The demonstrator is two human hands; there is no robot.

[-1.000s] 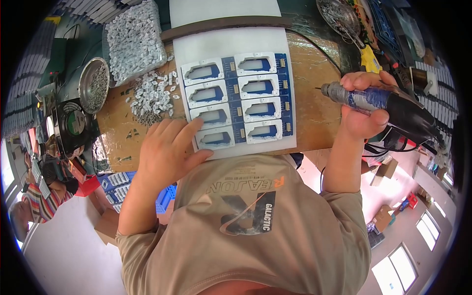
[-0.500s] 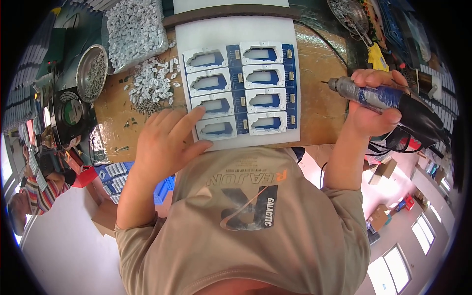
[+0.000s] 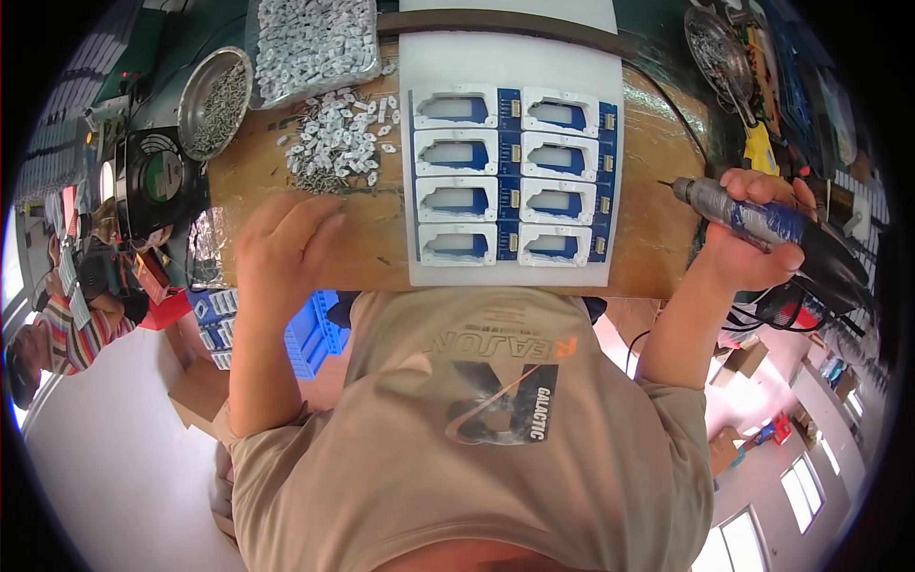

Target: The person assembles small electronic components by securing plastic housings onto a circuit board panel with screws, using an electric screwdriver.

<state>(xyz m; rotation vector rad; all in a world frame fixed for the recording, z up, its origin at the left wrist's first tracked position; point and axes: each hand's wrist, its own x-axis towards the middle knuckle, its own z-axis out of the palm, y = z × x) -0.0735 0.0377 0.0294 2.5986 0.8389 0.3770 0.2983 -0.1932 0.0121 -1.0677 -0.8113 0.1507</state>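
Note:
My right hand point(image 3: 758, 234) is wrapped round a power screwdriver point(image 3: 739, 212) with a silver front, a taped blue body and a black rear. Its thin bit points left, above the bench and apart from the boards. Just below a pile of small screws point(image 3: 319, 178), my left hand point(image 3: 286, 238) reaches over the bench with fingers extended and a little bent; nothing shows in them. Between my hands, blue circuit boards point(image 3: 508, 181) carry several white plastic frames point(image 3: 457, 200) in two columns. They lie on a white foam sheet point(image 3: 515, 275).
Small white plastic parts point(image 3: 343, 133) lie loose beside a full clear bag point(image 3: 315, 48). A metal bowl of screws point(image 3: 217, 103) and a black fan point(image 3: 152, 181) stand left. A dark bar point(image 3: 505, 21) crosses the foam. Another metal dish point(image 3: 715, 48) sits far right.
My left hand has left the frames' lower left edge and moved left to the screw pile. The right hand keeps hold of the screwdriver. The view has shifted, moving the bench rightward in the picture.

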